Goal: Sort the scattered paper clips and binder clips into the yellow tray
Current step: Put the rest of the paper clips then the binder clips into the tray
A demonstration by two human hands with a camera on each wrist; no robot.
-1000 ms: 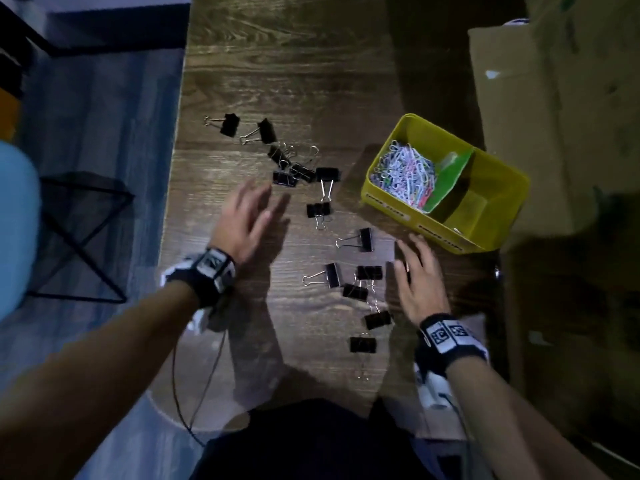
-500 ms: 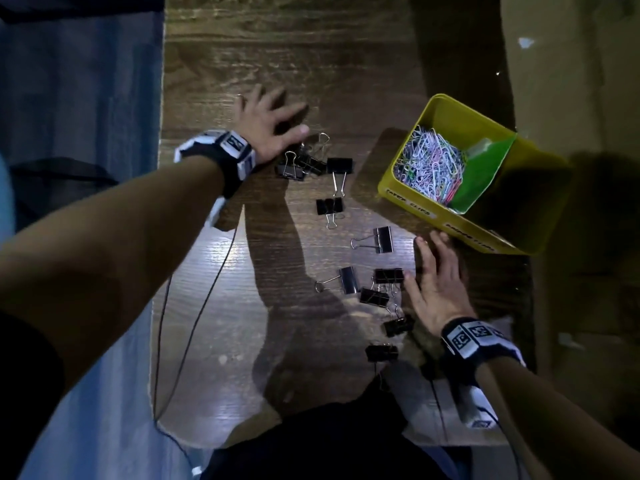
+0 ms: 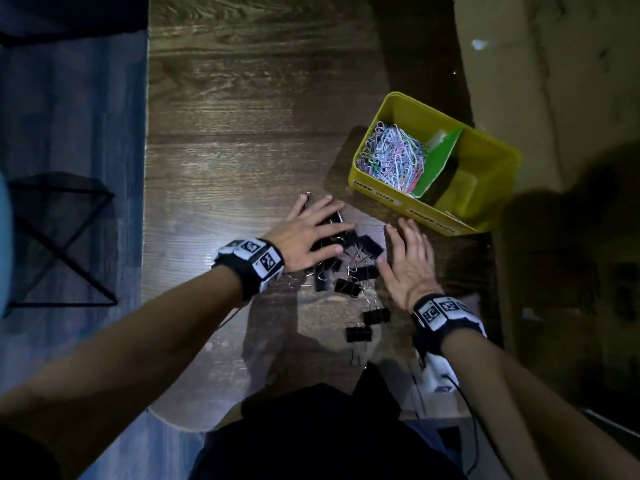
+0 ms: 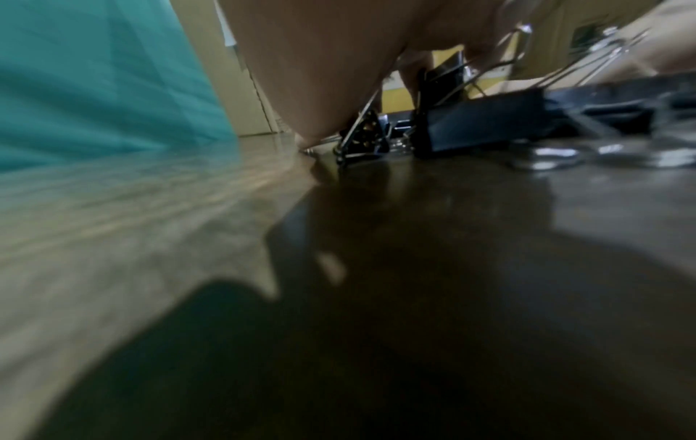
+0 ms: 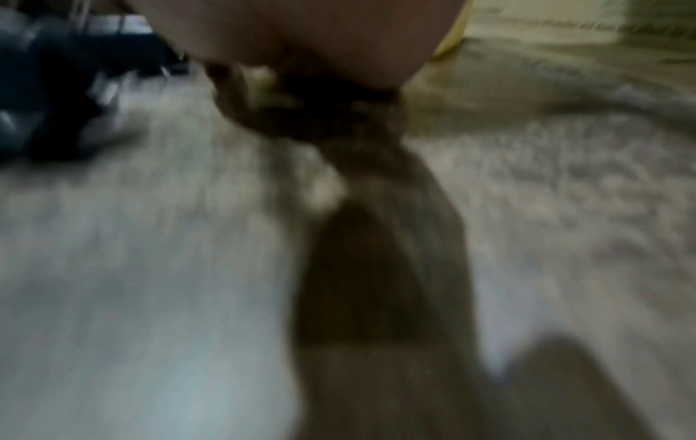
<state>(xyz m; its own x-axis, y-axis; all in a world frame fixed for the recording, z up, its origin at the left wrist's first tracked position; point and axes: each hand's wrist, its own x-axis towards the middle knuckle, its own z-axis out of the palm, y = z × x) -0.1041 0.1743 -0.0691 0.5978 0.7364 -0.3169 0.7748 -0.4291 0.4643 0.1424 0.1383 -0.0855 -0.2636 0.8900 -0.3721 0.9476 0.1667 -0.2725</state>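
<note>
Several black binder clips [image 3: 346, 271] lie bunched in a pile on the wooden table [image 3: 242, 150]. My left hand [image 3: 311, 233] lies flat over the pile's left side with fingers spread. Flat beside the pile's right side rests my right hand [image 3: 407, 258], fingers straight. Two more binder clips [image 3: 375, 316] lie nearer to me. The yellow tray [image 3: 388, 197] stands at the right; a green divider [image 3: 440, 161] splits it, with coloured paper clips [image 3: 394, 157] in its left compartment. In the left wrist view black binder clips [image 4: 478, 122] sit under my palm. The right wrist view is blurred.
A cardboard box [image 3: 536, 81] stands behind and right of the tray. The table's left edge [image 3: 147, 202] drops to a blue floor with a black wire stool [image 3: 59, 244]. A thin cable [image 3: 467, 410] hangs from my right wrist.
My left hand swept from the far left of the table toward me and right, dragging the far clips into one pile with the near ones. My right hand stayed beside them.
</note>
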